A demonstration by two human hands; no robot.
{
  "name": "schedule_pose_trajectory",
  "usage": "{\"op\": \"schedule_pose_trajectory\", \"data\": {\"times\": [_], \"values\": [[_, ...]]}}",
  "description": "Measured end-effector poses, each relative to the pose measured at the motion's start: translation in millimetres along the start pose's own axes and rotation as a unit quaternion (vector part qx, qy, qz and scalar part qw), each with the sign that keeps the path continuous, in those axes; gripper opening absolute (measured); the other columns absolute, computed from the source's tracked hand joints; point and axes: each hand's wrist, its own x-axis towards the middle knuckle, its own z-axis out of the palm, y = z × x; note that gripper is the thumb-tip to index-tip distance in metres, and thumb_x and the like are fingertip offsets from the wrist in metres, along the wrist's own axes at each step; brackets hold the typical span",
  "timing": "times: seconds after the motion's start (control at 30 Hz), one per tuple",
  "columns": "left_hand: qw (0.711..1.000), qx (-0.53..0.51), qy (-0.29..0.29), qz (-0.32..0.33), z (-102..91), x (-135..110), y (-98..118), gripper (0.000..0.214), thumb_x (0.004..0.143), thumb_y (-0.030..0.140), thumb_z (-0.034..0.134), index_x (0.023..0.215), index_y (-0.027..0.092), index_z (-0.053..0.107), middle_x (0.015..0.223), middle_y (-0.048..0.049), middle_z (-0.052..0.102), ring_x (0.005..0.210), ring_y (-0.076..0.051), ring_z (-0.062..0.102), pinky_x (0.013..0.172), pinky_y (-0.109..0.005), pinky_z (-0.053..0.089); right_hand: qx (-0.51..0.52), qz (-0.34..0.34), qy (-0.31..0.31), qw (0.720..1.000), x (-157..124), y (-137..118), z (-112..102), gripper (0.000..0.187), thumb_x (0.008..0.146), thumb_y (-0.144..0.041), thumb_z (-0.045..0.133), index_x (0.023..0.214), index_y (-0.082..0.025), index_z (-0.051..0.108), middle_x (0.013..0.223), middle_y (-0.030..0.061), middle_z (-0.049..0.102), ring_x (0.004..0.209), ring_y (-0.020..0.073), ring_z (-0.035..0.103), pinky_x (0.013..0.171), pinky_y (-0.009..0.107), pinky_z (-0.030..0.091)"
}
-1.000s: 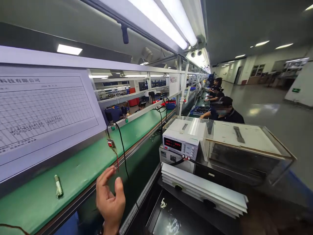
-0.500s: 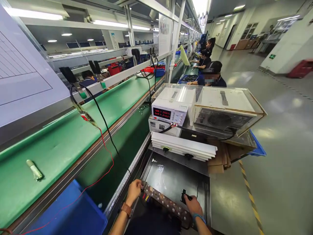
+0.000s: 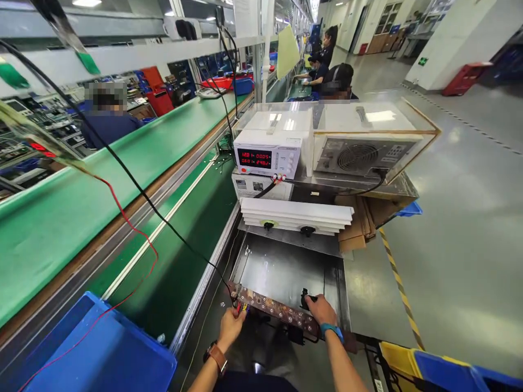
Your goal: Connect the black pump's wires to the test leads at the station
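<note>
A long brown bar dotted with metal studs (image 3: 278, 312) lies across the near edge of the dark metal tray (image 3: 286, 261). At the bar's left end my left hand (image 3: 231, 330) is closed, pinching small red and yellow wire connectors (image 3: 244, 308). A thin black cable (image 3: 192, 251) runs down to that spot. On the right, my right hand (image 3: 322, 311) is wrapped around a small black plastic part (image 3: 305, 299) above the tray, just past the bar. My fingers partly cover this part, so its kind does not show.
A power supply with red digits (image 3: 255, 158) stands behind stacked white strips (image 3: 296, 212). To the left run a green conveyor belt (image 3: 171, 147) and a blue bin (image 3: 102, 348). A red wire (image 3: 139, 231) hangs over the bin. Co-workers (image 3: 338, 81) sit farther along.
My left hand has moved from the bar's left end down to the coloured connectors just below it. My right hand still holds the black part. The camera view has shifted.
</note>
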Motion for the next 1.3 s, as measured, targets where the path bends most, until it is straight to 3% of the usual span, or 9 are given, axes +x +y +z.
{"op": "schedule_pose_trajectory", "data": {"times": [0.1, 0.3, 0.5, 0.6, 0.73, 0.9, 1.03, 1.17, 1.3], "values": [[0.998, -0.066, 0.012, 0.019, 17.7, 0.5, -22.3, 0.032, 0.071, 0.036, 0.078, 0.081, 0.022, 0.050, 0.079, -0.0052, 0.068, 0.087, -0.026, 0.070, 0.084, -0.034, 0.050, -0.006, 0.013, -0.008, 1.000, 2.4, 1.2, 3.9, 0.050, 0.103, -0.042, 0.044, 0.128, -0.001, 0.058, 0.124, 0.0256, 0.066, 0.116, 0.0358, 0.065, 0.092, 0.037, 0.051], [0.973, -0.213, 0.013, 0.085, 31.6, 6.5, -55.3, 0.057, 0.062, 0.061, 0.079, 0.091, 0.020, 0.053, 0.065, -0.0001, 0.064, 0.068, -0.020, 0.064, 0.074, -0.032, 0.049, -0.022, 0.034, -0.018, 0.999, 12.8, 5.2, 14.6, 0.051, 0.101, -0.039, 0.044, 0.129, 0.003, 0.055, 0.126, 0.0289, 0.063, 0.119, 0.0384, 0.062, 0.095, 0.040, 0.049], [0.957, -0.276, 0.030, 0.083, 40.2, 10.7, -62.8, 0.059, 0.056, 0.060, 0.085, 0.090, 0.020, 0.057, 0.083, -0.0073, 0.071, 0.086, -0.024, 0.070, 0.085, -0.035, 0.054, -0.028, 0.021, -0.018, 0.999, 22.3, 10.2, 24.1, 0.054, 0.101, -0.043, 0.046, 0.130, 0.001, 0.056, 0.130, 0.0265, 0.063, 0.120, 0.0373, 0.062, 0.093, 0.038, 0.049], [0.953, -0.291, 0.061, 0.061, 50.2, 14.2, -71.1, 0.062, 0.055, 0.062, 0.085, 0.090, 0.021, 0.054, 0.073, -0.0039, 0.069, 0.076, -0.022, 0.069, 0.076, -0.034, 0.054, -0.030, 0.008, -0.002, 1.000, 24.8, 12.6, 28.7, 0.054, 0.100, -0.044, 0.046, 0.129, 0.001, 0.058, 0.129, 0.0268, 0.063, 0.119, 0.0368, 0.062, 0.091, 0.037, 0.049], [0.948, -0.296, 0.073, 0.091, 55.5, 17.1, -79.1, 0.062, 0.058, 0.066, 0.081, 0.089, 0.021, 0.052, 0.065, -0.0003, 0.066, 0.064, -0.019, 0.066, 0.065, -0.030, 0.051, -0.035, -0.014, 0.024, 0.999, 26.1, 15.8, 34.5, 0.053, 0.098, -0.044, 0.049, 0.126, -0.001, 0.063, 0.125, 0.0255, 0.066, 0.115, 0.0357, 0.065, 0.087, 0.035, 0.050], [0.921, -0.387, 0.007, 0.041, 49.4, 7.9, -67.5, 0.058, 0.060, 0.066, 0.082, 0.078, 0.021, 0.050, 0.055, 0.0045, 0.059, 0.051, -0.014, 0.060, 0.056, -0.028, 0.052, -0.034, -0.033, 0.043, 0.998, 21.2, 17.5, 36.0, 0.052, 0.096, -0.041, 0.053, 0.126, 0.000, 0.066, 0.127, 0.0260, 0.065, 0.117, 0.0361, 0.064, 0.085, 0.034, 0.050], [0.893, -0.445, -0.063, -0.011, 41.6, 0.7, -58.9, 0.050, 0.073, 0.056, 0.082, 0.071, 0.019, 0.048, 0.053, 0.0062, 0.054, 0.043, -0.008, 0.052, 0.050, -0.024, 0.052, -0.022, -0.044, 0.053, 0.997, 17.3, 18.6, 34.6, 0.051, 0.095, -0.039, 0.054, 0.125, 0.000, 0.067, 0.124, 0.0266, 0.066, 0.115, 0.0363, 0.065, 0.083, 0.034, 0.051], [0.904, -0.410, -0.105, -0.050, 30.9, 4.8, -59.3, 0.036, 0.083, 0.033, 0.079, 0.070, 0.018, 0.049, 0.054, 0.0043, 0.055, 0.044, -0.009, 0.055, 0.049, -0.022, 0.054, -0.016, -0.051, 0.061, 0.997, 21.8, 21.4, 36.4, 0.047, 0.094, -0.041, 0.056, 0.118, -0.003, 0.071, 0.122, 0.0248, 0.068, 0.109, 0.0348, 0.068, 0.079, 0.033, 0.051], [0.913, -0.379, -0.132, -0.068, 24.5, 11.0, -59.6, 0.027, 0.083, 0.017, 0.077, 0.071, 0.015, 0.053, 0.056, 0.0021, 0.058, 0.048, -0.010, 0.060, 0.054, -0.022, 0.057, -0.009, -0.050, 0.069, 0.996, 29.6, 24.4, 39.9, 0.047, 0.093, -0.043, 0.057, 0.119, -0.007, 0.072, 0.121, 0.0232, 0.069, 0.110, 0.0343, 0.067, 0.080, 0.032, 0.051]]}}
